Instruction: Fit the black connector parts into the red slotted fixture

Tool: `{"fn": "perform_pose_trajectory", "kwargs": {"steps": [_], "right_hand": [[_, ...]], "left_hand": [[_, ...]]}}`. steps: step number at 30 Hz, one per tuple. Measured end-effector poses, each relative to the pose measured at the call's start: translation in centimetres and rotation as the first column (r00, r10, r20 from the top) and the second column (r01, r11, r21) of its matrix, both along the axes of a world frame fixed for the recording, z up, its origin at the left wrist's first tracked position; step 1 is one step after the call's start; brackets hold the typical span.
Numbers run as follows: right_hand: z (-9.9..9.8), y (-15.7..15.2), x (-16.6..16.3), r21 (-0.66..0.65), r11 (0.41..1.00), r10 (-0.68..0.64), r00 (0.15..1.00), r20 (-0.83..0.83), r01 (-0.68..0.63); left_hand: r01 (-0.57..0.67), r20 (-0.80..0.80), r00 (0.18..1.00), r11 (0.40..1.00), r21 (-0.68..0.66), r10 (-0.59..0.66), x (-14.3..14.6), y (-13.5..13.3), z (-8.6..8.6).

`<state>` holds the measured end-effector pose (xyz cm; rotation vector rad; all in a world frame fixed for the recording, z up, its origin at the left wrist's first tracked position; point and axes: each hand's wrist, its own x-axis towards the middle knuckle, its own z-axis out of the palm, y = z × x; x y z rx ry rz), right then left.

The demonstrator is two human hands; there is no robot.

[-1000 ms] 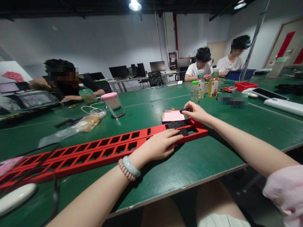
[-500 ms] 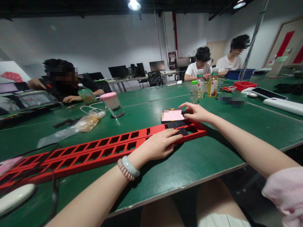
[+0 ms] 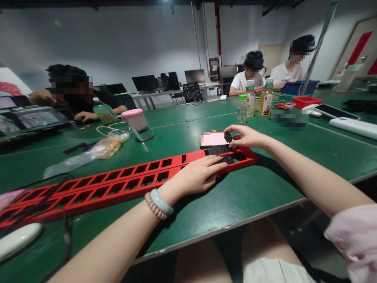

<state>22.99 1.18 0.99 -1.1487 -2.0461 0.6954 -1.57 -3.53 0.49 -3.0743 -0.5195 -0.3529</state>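
A green table (image 3: 265, 188) fills the workroom, its near edge running across the person's lap. On it lies a long red slotted rack (image 3: 118, 188), its long axis going from the near left to the far right, where it ends just short of the right hand. The left hand (image 3: 197, 177) lies flat on the rack's right portion, fingers straight and pressed together, tips pointing at the black inserts (image 3: 220, 149) seated in the end slots; they seem to touch one. Just beyond, the right hand (image 3: 247, 136) pinches a small black piece (image 3: 228, 136) between thumb and fingertips, beside a pink pad (image 3: 213, 139). Farther left stands a pink-lidded jar (image 3: 138, 124); farther right, bottles (image 3: 255, 102) and seated co-workers.
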Motion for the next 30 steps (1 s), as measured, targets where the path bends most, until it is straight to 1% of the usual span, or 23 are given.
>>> {"fn": "perform_pose_trajectory", "kwargs": {"steps": [2,4,7,10,18,30], "right_hand": [[0.4,-0.3,0.0,-0.044,0.999,-0.017,0.999,0.04,0.019],[0.9,-0.6,0.1,-0.066,0.998,-0.004,0.993,0.121,0.012],[1.5,-0.9,0.5,-0.053,0.999,0.021,0.967,0.255,-0.007],[1.8,-0.9,0.9,-0.048,0.998,0.044,0.942,0.333,-0.03],[1.5,-0.9,0.9,-0.057,0.976,0.213,0.894,0.393,-0.208],[1.3,-1.2,0.3,-0.052,0.973,0.223,0.852,0.474,-0.226]], "left_hand": [[0.004,0.004,1.0,1.0,-0.004,-0.004,0.0,0.0,0.1],[0.008,0.006,1.0,1.0,-0.008,-0.008,0.0,-0.1,0.2],[0.011,0.002,1.0,1.0,-0.009,-0.011,0.0,-0.1,0.2],[0.005,0.003,1.0,1.0,-0.005,-0.005,0.0,-0.1,0.2],[0.018,0.011,1.0,1.0,0.005,-0.018,0.1,0.1,0.0],[0.018,0.025,1.0,1.0,0.001,-0.018,0.0,0.0,0.0]]}}
